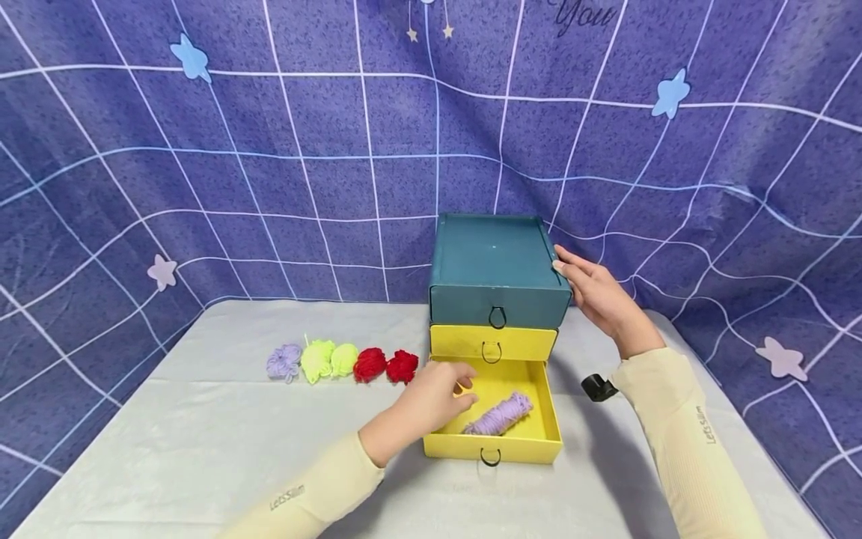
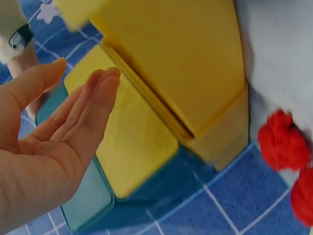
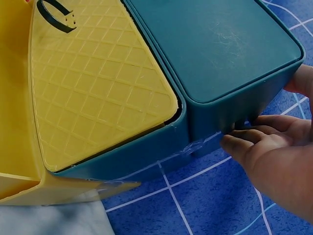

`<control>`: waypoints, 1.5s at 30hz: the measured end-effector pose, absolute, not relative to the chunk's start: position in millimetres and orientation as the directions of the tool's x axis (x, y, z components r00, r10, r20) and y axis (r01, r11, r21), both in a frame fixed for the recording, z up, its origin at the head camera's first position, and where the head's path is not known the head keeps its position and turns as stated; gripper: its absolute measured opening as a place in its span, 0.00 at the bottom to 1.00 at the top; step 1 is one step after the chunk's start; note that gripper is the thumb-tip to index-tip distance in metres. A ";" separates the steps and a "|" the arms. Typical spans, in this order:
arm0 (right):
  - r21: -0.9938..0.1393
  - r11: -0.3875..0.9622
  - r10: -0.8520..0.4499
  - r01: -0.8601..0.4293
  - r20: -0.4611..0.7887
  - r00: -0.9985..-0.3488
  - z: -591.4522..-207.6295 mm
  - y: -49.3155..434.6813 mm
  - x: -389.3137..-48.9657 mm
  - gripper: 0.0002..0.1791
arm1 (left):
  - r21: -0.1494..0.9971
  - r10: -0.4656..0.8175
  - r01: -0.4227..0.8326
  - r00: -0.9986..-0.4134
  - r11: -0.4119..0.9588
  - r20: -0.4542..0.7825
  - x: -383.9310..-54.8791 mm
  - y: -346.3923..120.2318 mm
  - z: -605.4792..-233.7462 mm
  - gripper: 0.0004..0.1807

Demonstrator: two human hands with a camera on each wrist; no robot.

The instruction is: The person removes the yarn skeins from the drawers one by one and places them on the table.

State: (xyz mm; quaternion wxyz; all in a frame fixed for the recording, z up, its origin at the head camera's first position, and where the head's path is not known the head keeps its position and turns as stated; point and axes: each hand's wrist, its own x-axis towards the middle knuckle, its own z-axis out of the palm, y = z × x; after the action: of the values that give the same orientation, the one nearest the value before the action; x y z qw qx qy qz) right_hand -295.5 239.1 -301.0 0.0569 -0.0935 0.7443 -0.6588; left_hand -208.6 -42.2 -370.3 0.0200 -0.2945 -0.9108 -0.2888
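A drawer chest with a dark teal top section [image 1: 494, 251] stands on the table. Its bottom yellow drawer [image 1: 490, 449] is pulled out, and a lavender yarn bundle [image 1: 500, 415] lies inside. Over this drawer's left side hovers my left hand [image 1: 431, 400], fingers loosely bent and nothing in them. In the left wrist view the same hand [image 2: 58, 142] has its thumb apart from the fingers. My right hand [image 1: 599, 296] rests against the chest's upper right side, thumb at the top edge. Its fingertips [image 3: 234, 142] touch the teal side in the right wrist view.
Left of the chest, a row of yarn balls lies on the table: lavender [image 1: 283, 362], two neon yellow [image 1: 318, 361] and two red [image 1: 370, 364]. The middle yellow drawer [image 1: 494, 343] is pushed in. A blue gridded cloth [image 1: 303, 187] hangs behind.
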 end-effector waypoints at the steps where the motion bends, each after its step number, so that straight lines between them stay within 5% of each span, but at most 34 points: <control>1: -0.992 0.112 -0.210 -0.065 0.040 -0.977 -300.9 239.1 -295.5 0.36 | 0.500 0.530 0.553 -0.823 0.666 0.204 -207.8 -38.6 -373.0 0.15; 20: -0.995 0.077 -0.246 -0.069 0.048 -0.968 -299.5 237.2 -293.9 0.38 | 0.414 0.530 0.503 -0.846 0.759 0.055 -212.6 2.0 -406.7 0.21; 32: -0.995 0.067 -0.245 -0.067 0.049 -0.968 -298.3 236.8 -292.9 0.38 | 0.299 0.550 0.545 -0.832 0.783 0.076 -216.4 1.7 -407.2 0.13; 45: -0.995 0.069 -0.236 -0.068 0.050 -0.971 -300.2 236.9 -294.1 0.38 | 0.328 0.576 0.579 -0.809 0.747 0.117 -220.3 -8.2 -402.8 0.04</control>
State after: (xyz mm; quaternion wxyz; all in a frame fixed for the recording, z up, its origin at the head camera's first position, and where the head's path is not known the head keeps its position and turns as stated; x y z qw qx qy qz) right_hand -294.1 236.9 -300.2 0.0623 -0.1043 0.7284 -0.6743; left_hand -220.3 -8.2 -402.8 0.0041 -0.3090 -0.9345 -0.1768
